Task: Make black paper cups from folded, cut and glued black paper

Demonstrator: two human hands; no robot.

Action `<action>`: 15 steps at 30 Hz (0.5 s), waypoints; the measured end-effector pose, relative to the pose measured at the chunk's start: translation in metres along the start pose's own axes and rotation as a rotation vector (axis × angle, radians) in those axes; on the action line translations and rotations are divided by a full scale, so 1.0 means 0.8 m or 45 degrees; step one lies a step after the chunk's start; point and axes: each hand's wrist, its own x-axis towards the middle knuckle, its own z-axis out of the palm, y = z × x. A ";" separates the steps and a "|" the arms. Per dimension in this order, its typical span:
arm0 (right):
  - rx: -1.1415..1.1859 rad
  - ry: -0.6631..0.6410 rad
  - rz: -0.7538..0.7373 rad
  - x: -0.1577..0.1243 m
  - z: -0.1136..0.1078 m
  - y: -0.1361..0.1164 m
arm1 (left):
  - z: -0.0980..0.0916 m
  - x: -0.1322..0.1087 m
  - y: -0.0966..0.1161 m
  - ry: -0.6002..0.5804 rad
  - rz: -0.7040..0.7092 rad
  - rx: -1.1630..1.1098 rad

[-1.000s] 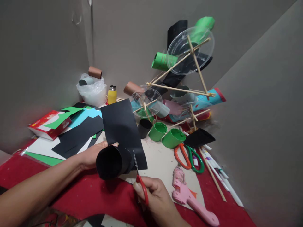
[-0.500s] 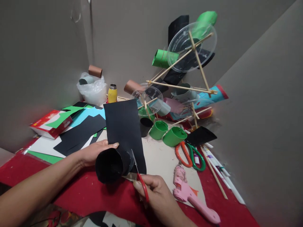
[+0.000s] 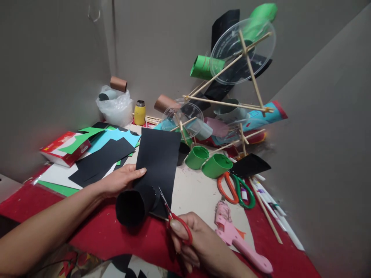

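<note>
My left hand grips a sheet of black paper by its left edge, thumb on top. A black paper tube lies against the sheet's lower part, its dark open end facing me. My right hand holds red-handled scissors, fingers in the loops. The scissor blades point up and left, near the tube's right side and in front of the sheet; whether they touch the paper I cannot tell.
On the red-covered table, a pink glue gun and larger scissors with orange and green handles lie right. Green paper cups stand behind. A stick-and-lid wheel rises at the back. Paper sheets and a yellow bottle are left.
The black sheet has shifted right and tilted, with its top leaning right. My right hand and the red scissors have moved slightly down and right. The whole view has shifted a little.
</note>
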 end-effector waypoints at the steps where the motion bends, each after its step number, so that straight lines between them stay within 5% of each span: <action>1: -0.008 0.000 0.000 0.000 0.000 -0.001 | -0.002 0.001 -0.002 -0.001 -0.003 0.009; 8: -0.326 0.117 0.060 -0.002 0.002 -0.011 | -0.009 0.003 -0.009 -0.046 -0.056 0.055; 15: -0.344 0.079 0.028 -0.003 0.001 -0.008 | -0.007 0.003 -0.007 -0.044 -0.065 0.005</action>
